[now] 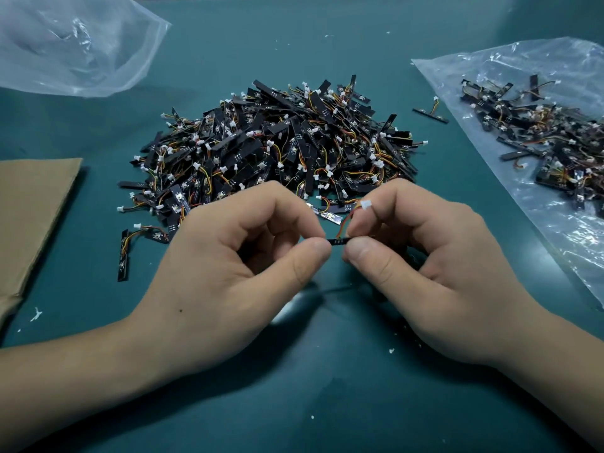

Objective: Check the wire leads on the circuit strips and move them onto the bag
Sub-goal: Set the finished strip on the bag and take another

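Teal mat [327,403]: cardboard [32,207] left, clear bag [72,44] beyond, strip pile [277,142] centre, loaded bag [555,240] right — left hand [235,273], right hand [425,266] pinching one strip [338,241].

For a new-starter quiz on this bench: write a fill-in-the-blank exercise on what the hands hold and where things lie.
1. The left hand and right hand together pinch ____ strip.
2. That strip's wires end in a small ____ plug.
3. The bag carrying strips lies on the person's ____ side.
4. The cardboard lies to the ____ of the big pile.

Missing words: one; white; right; left.
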### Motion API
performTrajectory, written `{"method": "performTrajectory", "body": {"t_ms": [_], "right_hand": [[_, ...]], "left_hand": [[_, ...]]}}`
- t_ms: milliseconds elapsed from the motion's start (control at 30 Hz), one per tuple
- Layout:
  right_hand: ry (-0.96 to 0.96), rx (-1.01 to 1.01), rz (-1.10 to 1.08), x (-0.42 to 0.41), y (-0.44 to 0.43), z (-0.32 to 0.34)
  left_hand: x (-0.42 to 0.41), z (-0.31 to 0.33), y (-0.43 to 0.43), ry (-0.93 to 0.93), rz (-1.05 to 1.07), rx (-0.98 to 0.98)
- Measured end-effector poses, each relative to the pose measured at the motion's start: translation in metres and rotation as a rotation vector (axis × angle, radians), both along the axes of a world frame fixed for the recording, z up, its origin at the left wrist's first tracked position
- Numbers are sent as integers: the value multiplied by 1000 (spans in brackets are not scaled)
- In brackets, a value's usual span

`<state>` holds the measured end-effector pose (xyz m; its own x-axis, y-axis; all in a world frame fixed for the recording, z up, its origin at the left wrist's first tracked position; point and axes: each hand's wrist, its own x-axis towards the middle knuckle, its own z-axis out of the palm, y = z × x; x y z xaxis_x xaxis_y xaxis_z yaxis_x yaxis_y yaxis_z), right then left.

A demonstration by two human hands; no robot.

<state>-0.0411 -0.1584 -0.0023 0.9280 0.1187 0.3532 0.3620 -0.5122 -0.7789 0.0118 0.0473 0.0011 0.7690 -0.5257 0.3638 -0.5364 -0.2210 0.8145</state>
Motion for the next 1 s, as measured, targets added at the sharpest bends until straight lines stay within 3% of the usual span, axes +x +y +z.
{"method": "performTrajectory", "body": {"t_ms": [300,1000], "right_hand": [[-7,165,37,-1,-1,0],[42,165,78,0,-2,1]], "left_hand": [[1,-2,-2,119,-65,7],[1,0,1,70,-129,105]]}}
